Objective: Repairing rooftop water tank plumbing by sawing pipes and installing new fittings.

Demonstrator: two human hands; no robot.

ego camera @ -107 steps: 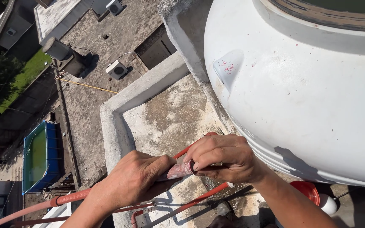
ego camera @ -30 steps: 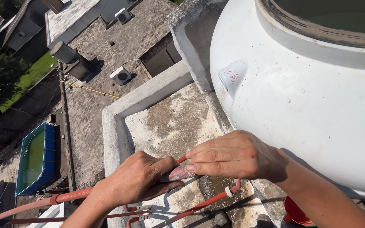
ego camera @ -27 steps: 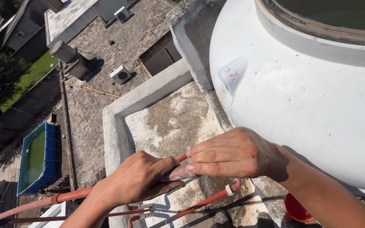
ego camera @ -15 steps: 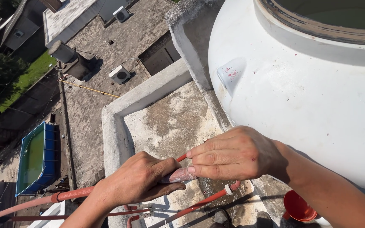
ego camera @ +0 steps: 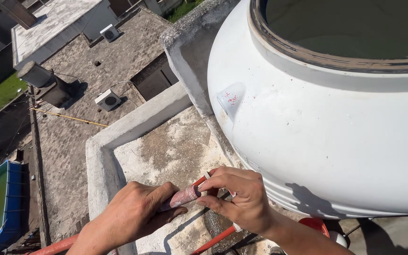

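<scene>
Status from the head cam: left hand [ego camera: 135,215] is wrapped around a short pinkish-red pipe stub [ego camera: 181,197], closed grip, holding it roughly level over the stained concrete roof slab [ego camera: 171,151]. Right hand [ego camera: 239,198] is pinched narrow at the stub's open end, thumb and forefinger meeting on something small there. I can't tell what it is, the fingers cover it.

Work sits just beside the base of the big white plastic water tank [ego camera: 322,137], near the low concrete parapet [ego camera: 101,160].

My read on progress: the stub end is being dressed or fitted, and it isn't joined to anything I can see. The thin red pipes [ego camera: 208,241] running under the hands lie on the slab, apart from the stub. A red round fitting [ego camera: 315,224] shows below the tank, nothing connected to it in view. So I judge this mid-way at best: piece in hand and prepped, joint not yet made.
</scene>
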